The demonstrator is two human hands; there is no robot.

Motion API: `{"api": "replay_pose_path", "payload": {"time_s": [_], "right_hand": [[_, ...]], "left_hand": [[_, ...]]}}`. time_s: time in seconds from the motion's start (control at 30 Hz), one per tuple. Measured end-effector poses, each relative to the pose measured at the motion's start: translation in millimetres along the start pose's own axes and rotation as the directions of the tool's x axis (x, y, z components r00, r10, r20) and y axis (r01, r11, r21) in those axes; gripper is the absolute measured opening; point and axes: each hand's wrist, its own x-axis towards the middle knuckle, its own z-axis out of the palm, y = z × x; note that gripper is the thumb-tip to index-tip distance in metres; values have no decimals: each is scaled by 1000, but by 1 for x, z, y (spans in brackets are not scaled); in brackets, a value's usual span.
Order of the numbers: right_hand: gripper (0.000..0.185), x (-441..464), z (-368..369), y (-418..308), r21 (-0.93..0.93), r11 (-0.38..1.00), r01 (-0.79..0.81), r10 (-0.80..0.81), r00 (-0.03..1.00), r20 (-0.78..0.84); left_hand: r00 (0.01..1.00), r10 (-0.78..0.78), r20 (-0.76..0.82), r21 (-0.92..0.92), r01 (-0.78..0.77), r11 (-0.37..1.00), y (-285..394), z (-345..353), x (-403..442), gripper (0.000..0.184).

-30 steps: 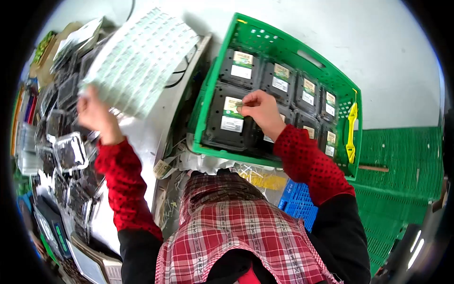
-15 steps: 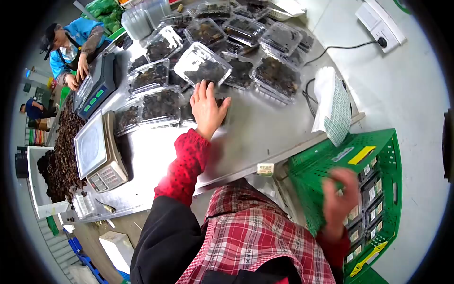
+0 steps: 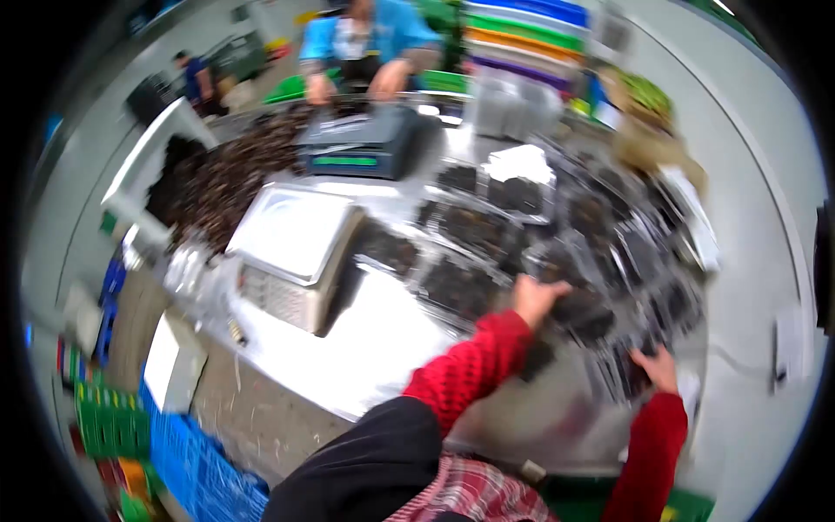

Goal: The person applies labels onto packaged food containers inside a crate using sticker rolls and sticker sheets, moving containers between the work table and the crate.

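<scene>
My left hand [image 3: 537, 300] is at the near side of the pile of clear plastic boxes with dark dried contents. Its thumb is stretched out to the right, beside a filled box [image 3: 584, 315], and the fingers are blurred; it looks open. To the right, my right hand [image 3: 658, 369] is closed on the edge of another filled clear plastic box [image 3: 619, 372] at the near right of the pile. Motion blur hides exactly how the fingertips meet it. More filled boxes [image 3: 461, 285] lie left of my left hand.
A beige scale [image 3: 296, 248] stands left on the metal table [image 3: 374, 348]. Behind it a co-worker [image 3: 374, 43] has both hands at a dark scale [image 3: 361, 143]. Loose dark dried pieces [image 3: 230, 187] spread beside a white bin [image 3: 143, 165]. A green crate [image 3: 574, 498] is below the near edge.
My view has swung left. My left hand has come off the lid of the box on top. My right hand has moved from above the green crate to a box on the table.
</scene>
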Motion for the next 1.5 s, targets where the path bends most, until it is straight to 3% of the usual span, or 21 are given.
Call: {"api": "replay_pose_path", "payload": {"time_s": [0.07,0.2,0.3,0.37,0.4,0.47,0.57,0.6,0.63,0.7,0.8,0.93,1.03,1.13,1.2,1.3,1.33,1.4,1.43,1.47,1.5], "right_hand": [[69,3,-16,1,-78,993,-85,89,995,51],[70,-3,-14,-7,-168,973,-161,163,987,1],[69,-18,-5,-5,103,962,-252,224,949,223],[68,-7,16,24,105,980,-168,150,976,157],[67,-5,19,34,111,989,-103,95,993,72],[55,-22,19,3,252,966,-65,14,979,202],[49,-80,31,-19,454,876,-162,58,970,235],[49,-83,32,-26,319,916,-245,143,939,312],[48,-94,27,-39,300,914,-272,180,937,301],[46,-98,32,-41,259,926,-274,199,939,280],[46,-112,43,-25,367,884,-289,164,928,335],[48,-121,49,-41,436,840,-322,149,910,387],[49,-126,63,-64,461,850,-255,58,915,400],[48,-116,82,-68,450,870,-204,24,927,374],[46,-118,82,-73,430,863,-263,90,920,381],[44,-135,66,-85,636,680,-364,165,922,351],[44,-139,66,-84,630,653,-420,156,888,432],[58,-148,70,-60,637,718,-281,40,930,365],[69,-153,70,-73,239,916,-321,230,911,343],[86,-164,79,-74,347,888,-303,132,888,440],[81,-160,98,-72,453,802,-391,150,864,481]], "left_hand": [[978,-178,-110,181,196,964,9,2,-8,46],[970,-243,-9,286,235,929,10,-45,-30,53],[993,-101,54,614,47,788,4,-75,-41,68],[991,-21,134,627,-68,776,-22,-71,-23,68],[969,51,243,630,-198,751,-28,-67,-19,68],[867,-141,479,373,-55,926,-30,-63,-14,64],[861,-213,462,513,-63,856,-11,-63,-70,62],[812,-156,563,308,-30,951,-56,-80,-63,58],[814,-175,553,188,83,979,-29,-77,-79,48],[886,-44,461,314,-117,942,-26,-94,-81,47],[947,-27,320,312,-78,947,-27,-119,-111,51],[959,182,219,528,-273,805,-37,-150,-132,51],[927,-375,18,371,342,863,2,-152,-152,40],[917,-325,232,340,236,910,-5,-163,-153,37],[915,-235,327,80,220,972,-3,-157,-146,30],[915,-308,260,261,240,935,-13,-176,-142,31],[917,-316,244,352,219,910,0,-172,-148,34],[742,37,670,616,-583,530,-68,-199,-140,29],[741,-46,670,630,-535,563,-67,-206,-140,31],[765,-263,588,395,11,918,-47,-201,-151,30],[748,-465,474,-38,545,837,-26,-195,-162,31]]}}
